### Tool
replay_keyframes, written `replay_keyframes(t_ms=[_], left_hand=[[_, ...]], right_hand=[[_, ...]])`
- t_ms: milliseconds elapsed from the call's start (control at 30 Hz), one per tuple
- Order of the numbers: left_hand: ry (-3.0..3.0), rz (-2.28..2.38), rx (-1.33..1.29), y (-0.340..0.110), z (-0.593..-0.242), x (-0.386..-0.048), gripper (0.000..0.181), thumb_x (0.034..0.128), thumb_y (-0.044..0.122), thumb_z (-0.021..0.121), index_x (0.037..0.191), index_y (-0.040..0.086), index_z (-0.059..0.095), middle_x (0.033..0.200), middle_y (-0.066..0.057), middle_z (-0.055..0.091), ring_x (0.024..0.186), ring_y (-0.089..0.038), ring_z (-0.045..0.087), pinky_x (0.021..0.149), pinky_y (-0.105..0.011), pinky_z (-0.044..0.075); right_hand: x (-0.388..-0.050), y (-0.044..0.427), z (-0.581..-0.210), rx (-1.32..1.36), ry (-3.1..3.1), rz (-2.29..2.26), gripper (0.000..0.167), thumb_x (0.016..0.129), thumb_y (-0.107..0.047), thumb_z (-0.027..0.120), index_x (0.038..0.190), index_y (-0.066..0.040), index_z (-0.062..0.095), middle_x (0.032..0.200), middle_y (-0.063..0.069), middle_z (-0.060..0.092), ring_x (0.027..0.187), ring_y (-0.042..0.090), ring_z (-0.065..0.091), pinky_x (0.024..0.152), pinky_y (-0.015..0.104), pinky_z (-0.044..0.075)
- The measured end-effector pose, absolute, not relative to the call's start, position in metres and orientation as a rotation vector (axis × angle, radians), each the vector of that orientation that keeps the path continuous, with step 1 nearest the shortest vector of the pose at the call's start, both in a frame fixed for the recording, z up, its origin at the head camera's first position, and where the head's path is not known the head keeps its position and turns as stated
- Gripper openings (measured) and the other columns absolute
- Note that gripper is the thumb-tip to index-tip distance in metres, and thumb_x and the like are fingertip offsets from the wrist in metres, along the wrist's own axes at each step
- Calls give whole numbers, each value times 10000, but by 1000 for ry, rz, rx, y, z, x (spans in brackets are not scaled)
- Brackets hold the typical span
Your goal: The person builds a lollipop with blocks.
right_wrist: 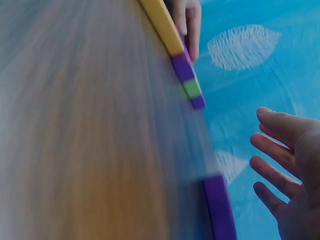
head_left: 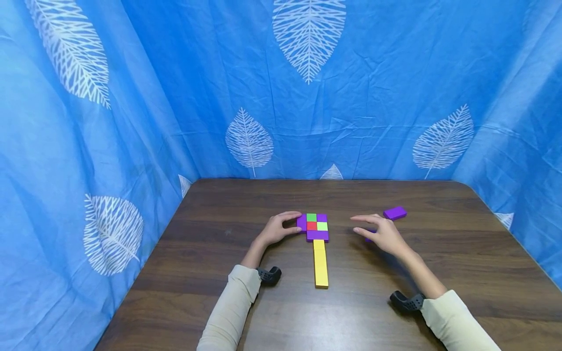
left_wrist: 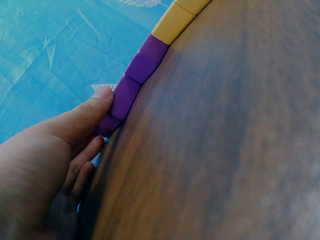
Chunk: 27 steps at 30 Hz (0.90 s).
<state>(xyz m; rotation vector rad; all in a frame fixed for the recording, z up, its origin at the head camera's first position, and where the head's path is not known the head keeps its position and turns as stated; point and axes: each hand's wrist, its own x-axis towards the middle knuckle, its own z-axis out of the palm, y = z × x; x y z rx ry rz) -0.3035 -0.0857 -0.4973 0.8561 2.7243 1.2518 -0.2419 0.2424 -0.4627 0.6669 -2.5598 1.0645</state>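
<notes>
My left hand (head_left: 273,230) pinches a purple block (head_left: 301,223) between thumb and fingertips at the left side of a flat block cluster. In that cluster are a green block (head_left: 311,217), a red block (head_left: 311,225), a light green block (head_left: 322,226), a small purple block at the top right and a long purple block (head_left: 317,236) along the bottom. A yellow strip (head_left: 321,265) extends from it toward me. To the right, my right hand (head_left: 383,236) hovers with fingers spread, holding nothing, and partly hides another purple block (head_left: 370,239).
Beyond my right hand lies one more loose purple block (head_left: 395,213). A dark wooden table (head_left: 219,204) carries everything, and a blue leaf-patterned curtain (head_left: 373,97) hangs behind and beside it.
</notes>
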Motion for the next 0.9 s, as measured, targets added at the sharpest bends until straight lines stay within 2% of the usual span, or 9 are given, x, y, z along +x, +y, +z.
replay_keyframes(t_ms=[133, 333, 500, 667, 900], left_hand=[[2715, 1260, 853, -85, -497, -303, 498, 843, 355, 669, 1289, 160, 563, 1321, -28, 517, 1250, -184, 427, 1018, -367, 351], [2710, 1266, 857, -86, -498, -304, 495, 840, 349, 674, 1288, 168, 564, 1323, -23, 515, 1252, -177, 423, 1021, -363, 348], [2715, 1271, 870, -86, -499, -304, 493, 842, 349, 671, 1286, 161, 566, 1317, -30, 520, 1247, -185, 431, 1016, -368, 355], [2713, 1269, 863, -86, -499, -304, 498, 841, 357, 671, 1288, 166, 565, 1318, -25, 520, 1248, -182, 430, 1015, -367, 357], [2706, 1276, 848, -86, -498, -303, 495, 845, 351, 667, 1292, 167, 561, 1325, -28, 513, 1252, -194, 425, 1015, -381, 356]], right_hand=[[-233, 265, -467, 579, -2589, 1086, 382, 833, -223, 699, 1180, -79, 632, 1148, 129, 626, 1023, 354, 588, 817, 517, 467], [-226, 292, -478, 446, -2663, 1048, 487, 822, -287, 705, 1243, -75, 584, 1241, 196, 552, 1160, 433, 455, 907, 606, 341], [-223, 302, -482, 394, -2750, 992, 522, 826, -322, 695, 1255, -53, 567, 1254, 261, 514, 1163, 480, 417, 911, 635, 305], [-222, 306, -486, 376, -2813, 923, 504, 833, -368, 676, 1227, -63, 598, 1215, 256, 545, 1147, 472, 429, 901, 631, 313], [-221, 306, -488, 396, -2799, 921, 423, 839, -331, 677, 1170, -69, 640, 1176, 212, 583, 1137, 451, 445, 907, 625, 307]])
